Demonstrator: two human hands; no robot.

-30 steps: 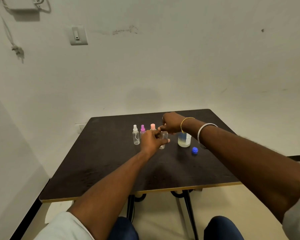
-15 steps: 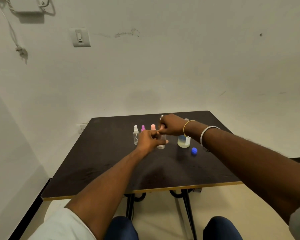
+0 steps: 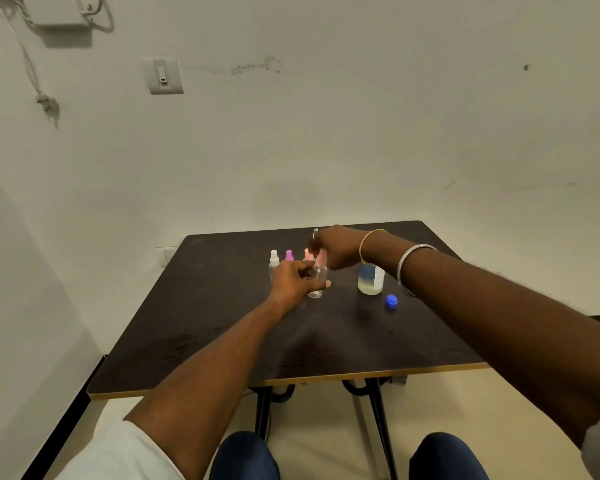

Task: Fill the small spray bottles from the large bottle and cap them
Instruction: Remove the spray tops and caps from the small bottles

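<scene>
On the dark table [image 3: 222,323] my left hand [image 3: 297,280] grips a small clear spray bottle [image 3: 316,291] that stands upright. My right hand [image 3: 338,247] reaches over it and pinches the pink spray cap [image 3: 322,258] at the bottle's neck. Behind my left hand stand three more small bottles: a white-capped one [image 3: 274,263], a magenta-capped one [image 3: 289,255] and a peach-capped one [image 3: 306,253], partly hidden. The large bottle [image 3: 370,280] holds a little yellowish liquid and stands uncapped to the right, under my right wrist. Its blue cap [image 3: 391,301] lies on the table beside it.
The table stands against a white wall, with a side wall close on the left. Its yellow-edged front rim [image 3: 291,384] is above my knees. Bracelets sit on my right wrist [image 3: 409,268].
My right hand has shifted slightly at the bottle's top, and the pink cap now shows below its fingers. My left hand keeps its hold on the bottle.
</scene>
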